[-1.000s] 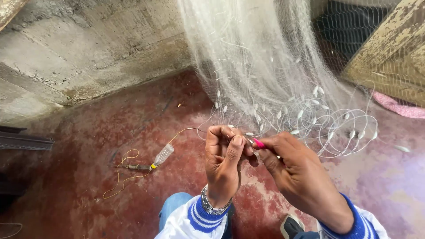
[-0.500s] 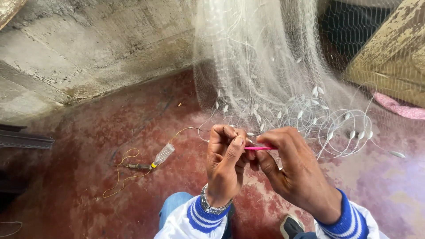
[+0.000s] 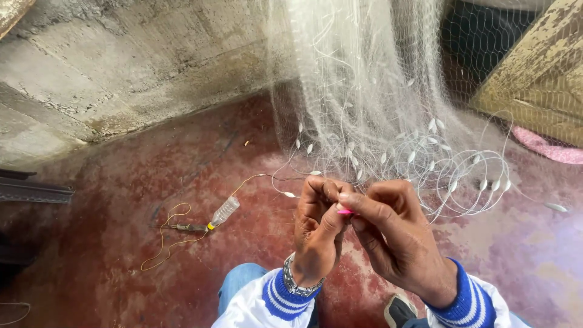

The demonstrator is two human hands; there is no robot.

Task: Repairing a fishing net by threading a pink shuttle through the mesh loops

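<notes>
Soft, even daylight, faint shadows, mild wide-angle bending at edges, slight blur on the fine mesh.

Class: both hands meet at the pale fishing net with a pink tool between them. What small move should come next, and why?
Probably draw the pink tool through toward the right hand: only its tip shows between the pinching fingers, and the left hand grips the net there.

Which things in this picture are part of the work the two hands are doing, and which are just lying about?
In the work:
left hand, pinching the net's line
right hand, holding a pink tool
pale fishing net with its small white floats

Lying about:
small clear bottle on the red floor
yellow cord beside it
pink cloth at right
</notes>
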